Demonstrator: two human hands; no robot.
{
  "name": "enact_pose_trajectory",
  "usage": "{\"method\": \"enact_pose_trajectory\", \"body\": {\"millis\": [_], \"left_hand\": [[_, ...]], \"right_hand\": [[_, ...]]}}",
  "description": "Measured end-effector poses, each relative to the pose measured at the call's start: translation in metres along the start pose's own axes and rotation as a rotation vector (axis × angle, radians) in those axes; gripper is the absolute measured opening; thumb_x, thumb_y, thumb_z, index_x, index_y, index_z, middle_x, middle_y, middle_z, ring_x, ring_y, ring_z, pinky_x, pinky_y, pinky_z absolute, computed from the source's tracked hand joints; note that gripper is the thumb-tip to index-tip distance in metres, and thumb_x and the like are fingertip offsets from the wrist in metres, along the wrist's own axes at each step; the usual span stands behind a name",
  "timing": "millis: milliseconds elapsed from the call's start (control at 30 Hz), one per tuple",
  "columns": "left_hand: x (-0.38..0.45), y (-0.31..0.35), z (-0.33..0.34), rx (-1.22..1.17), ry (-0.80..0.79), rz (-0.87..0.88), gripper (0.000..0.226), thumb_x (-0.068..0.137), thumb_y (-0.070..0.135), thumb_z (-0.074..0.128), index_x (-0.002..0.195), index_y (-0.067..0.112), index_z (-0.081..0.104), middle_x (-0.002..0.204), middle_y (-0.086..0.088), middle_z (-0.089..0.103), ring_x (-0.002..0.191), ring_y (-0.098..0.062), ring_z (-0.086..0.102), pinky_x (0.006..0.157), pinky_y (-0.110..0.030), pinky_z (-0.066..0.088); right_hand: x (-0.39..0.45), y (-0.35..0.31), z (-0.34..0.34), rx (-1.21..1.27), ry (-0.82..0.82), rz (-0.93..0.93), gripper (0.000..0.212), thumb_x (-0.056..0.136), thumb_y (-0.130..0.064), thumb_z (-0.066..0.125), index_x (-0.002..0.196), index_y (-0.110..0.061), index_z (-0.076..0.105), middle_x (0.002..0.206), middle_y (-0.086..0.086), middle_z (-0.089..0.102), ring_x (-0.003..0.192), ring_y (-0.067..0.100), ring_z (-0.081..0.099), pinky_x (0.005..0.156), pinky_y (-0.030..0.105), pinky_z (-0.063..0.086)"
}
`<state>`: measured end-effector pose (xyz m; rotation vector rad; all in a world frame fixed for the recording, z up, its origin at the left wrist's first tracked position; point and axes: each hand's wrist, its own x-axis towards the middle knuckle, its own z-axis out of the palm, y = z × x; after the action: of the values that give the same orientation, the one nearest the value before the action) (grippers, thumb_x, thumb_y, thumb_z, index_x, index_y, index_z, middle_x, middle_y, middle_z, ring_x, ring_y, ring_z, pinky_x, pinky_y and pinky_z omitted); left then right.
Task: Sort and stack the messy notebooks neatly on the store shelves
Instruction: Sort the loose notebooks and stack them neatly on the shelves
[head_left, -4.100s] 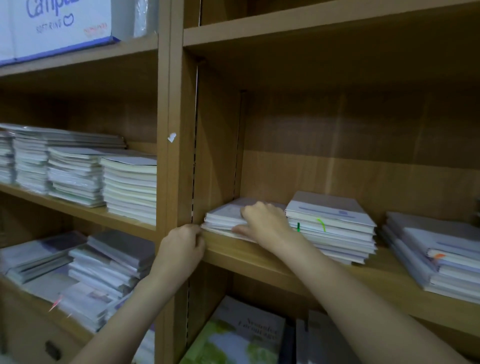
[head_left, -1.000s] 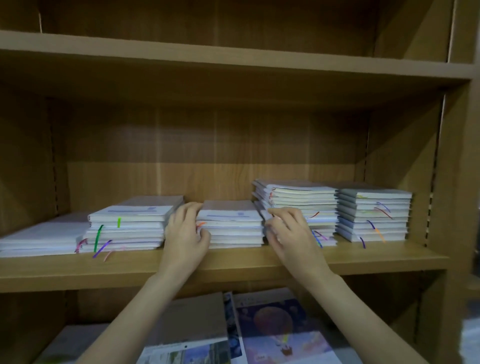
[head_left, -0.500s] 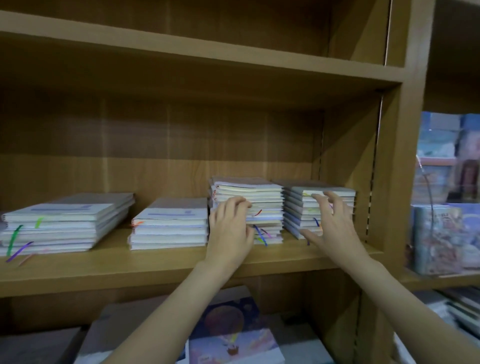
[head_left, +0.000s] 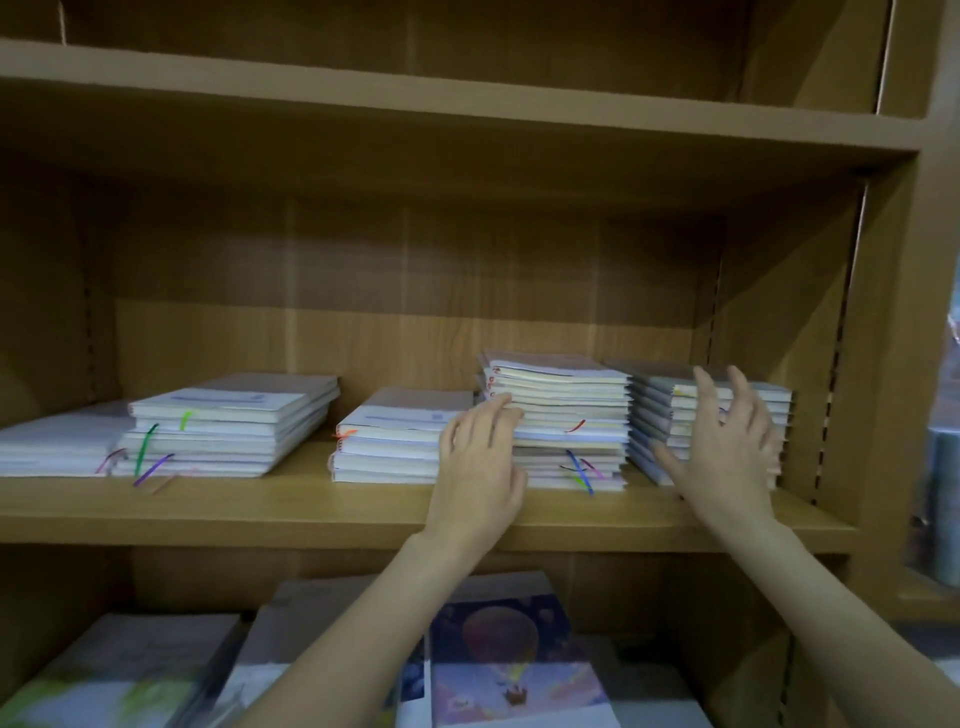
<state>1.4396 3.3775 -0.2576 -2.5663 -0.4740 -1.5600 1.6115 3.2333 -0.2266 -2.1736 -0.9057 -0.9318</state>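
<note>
Several stacks of pale notebooks with coloured ribbon markers lie along a wooden shelf (head_left: 363, 512). My left hand (head_left: 480, 462) rests with fingers against the left side of the tallest stack (head_left: 563, 415), between it and a lower stack (head_left: 395, 441). My right hand (head_left: 724, 447) is spread flat, fingers apart, over the front of the rightmost stack (head_left: 670, 410), which sits close to the shelf's right wall. Neither hand holds a notebook. Two more stacks, one (head_left: 228, 423) overlapping another (head_left: 57, 444), lie at the left.
The shelf's right upright (head_left: 883, 364) stands just beyond the rightmost stack. The board above (head_left: 467, 104) limits headroom. Below, larger illustrated books (head_left: 511, 660) lie flat. Blurred goods (head_left: 945, 499) show on the neighbouring unit at the far right.
Across the frames my view and both hands moved rightward from the left stacks to the right ones. Since half a second ago my hands have stayed on the two right stacks.
</note>
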Motion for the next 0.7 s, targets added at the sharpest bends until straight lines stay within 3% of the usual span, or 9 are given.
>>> {"method": "enact_pose_trajectory", "body": {"millis": [100, 200, 333, 400, 467, 567, 633, 700], "left_hand": [[-0.006, -0.025, -0.021, 0.053, 0.101, -0.117, 0.047, 0.078, 0.019, 0.035, 0.122, 0.011, 0.050, 0.129, -0.009, 0.052, 0.120, -0.021, 0.042, 0.102, -0.044, 0.036], [-0.018, -0.055, -0.050, 0.168, 0.163, -0.222, 0.047, 0.078, 0.011, 0.049, 0.125, 0.008, 0.049, 0.132, -0.013, 0.049, 0.120, -0.028, 0.045, 0.102, -0.047, 0.034], [-0.041, -0.110, -0.100, 0.375, 0.116, -0.381, 0.064, 0.075, 0.018, 0.066, 0.134, 0.008, 0.044, 0.143, -0.020, 0.038, 0.129, -0.040, 0.039, 0.104, -0.057, 0.030], [-0.051, -0.140, -0.129, 0.406, 0.024, -0.566, 0.076, 0.083, 0.032, 0.064, 0.146, 0.014, 0.025, 0.153, -0.020, 0.016, 0.140, -0.041, 0.018, 0.110, -0.056, 0.019], [-0.061, -0.169, -0.153, 0.378, -0.077, -0.747, 0.092, 0.084, 0.045, 0.062, 0.150, 0.017, 0.004, 0.155, -0.017, 0.004, 0.141, -0.038, 0.011, 0.112, -0.050, 0.015], [-0.070, -0.211, -0.185, 0.207, -0.140, -0.904, 0.099, 0.079, 0.045, 0.070, 0.149, 0.012, 0.009, 0.144, -0.018, 0.031, 0.128, -0.034, 0.040, 0.101, -0.040, 0.035], [-0.073, -0.234, -0.202, 0.120, -0.224, -0.913, 0.080, 0.076, 0.040, 0.074, 0.140, 0.011, 0.035, 0.132, -0.013, 0.048, 0.117, -0.028, 0.051, 0.093, -0.034, 0.041], [-0.075, -0.250, -0.213, 0.082, -0.256, -0.880, 0.059, 0.075, 0.034, 0.077, 0.123, 0.011, 0.053, 0.116, -0.008, 0.061, 0.108, -0.023, 0.057, 0.088, -0.030, 0.044]], "right_hand": [[0.002, -0.044, -0.011, 0.230, 0.276, -0.216, 0.064, 0.080, -0.015, 0.072, 0.135, -0.004, 0.042, 0.140, 0.024, 0.034, 0.127, 0.039, 0.034, 0.102, 0.050, 0.035], [0.004, -0.103, -0.010, 0.316, 0.265, -0.390, 0.062, 0.081, -0.016, 0.069, 0.134, -0.007, 0.041, 0.139, 0.021, 0.035, 0.126, 0.031, 0.032, 0.102, 0.041, 0.034], [-0.015, -0.183, 0.006, 0.516, 0.025, -0.544, 0.064, 0.083, -0.015, 0.069, 0.139, -0.008, 0.038, 0.141, 0.015, 0.032, 0.119, 0.026, 0.046, 0.097, 0.029, 0.039], [-0.030, -0.220, 0.016, 0.581, -0.167, -0.607, 0.066, 0.087, -0.017, 0.065, 0.143, -0.014, 0.031, 0.142, 0.007, 0.030, 0.108, 0.021, 0.053, 0.090, 0.025, 0.044], [-0.041, -0.255, 0.027, 0.611, -0.356, -0.632, 0.074, 0.089, -0.024, 0.064, 0.148, -0.024, 0.019, 0.141, -0.001, 0.027, 0.107, 0.019, 0.054, 0.090, 0.032, 0.049], [-0.051, -0.299, 0.051, 0.520, -0.618, -0.595, 0.092, 0.085, -0.038, 0.067, 0.148, -0.038, 0.001, 0.151, -0.005, 0.011, 0.128, 0.023, 0.041, 0.106, 0.038, 0.036], [-0.055, -0.322, 0.064, 0.494, -0.716, -0.523, 0.097, 0.082, -0.043, 0.068, 0.148, -0.042, -0.003, 0.156, -0.003, -0.003, 0.141, 0.023, 0.022, 0.113, 0.041, 0.019], [-0.055, -0.336, 0.075, 0.504, -0.689, -0.461, 0.092, 0.083, -0.041, 0.069, 0.149, -0.040, 0.004, 0.157, 0.001, -0.005, 0.142, 0.023, 0.021, 0.111, 0.034, 0.021]]}}
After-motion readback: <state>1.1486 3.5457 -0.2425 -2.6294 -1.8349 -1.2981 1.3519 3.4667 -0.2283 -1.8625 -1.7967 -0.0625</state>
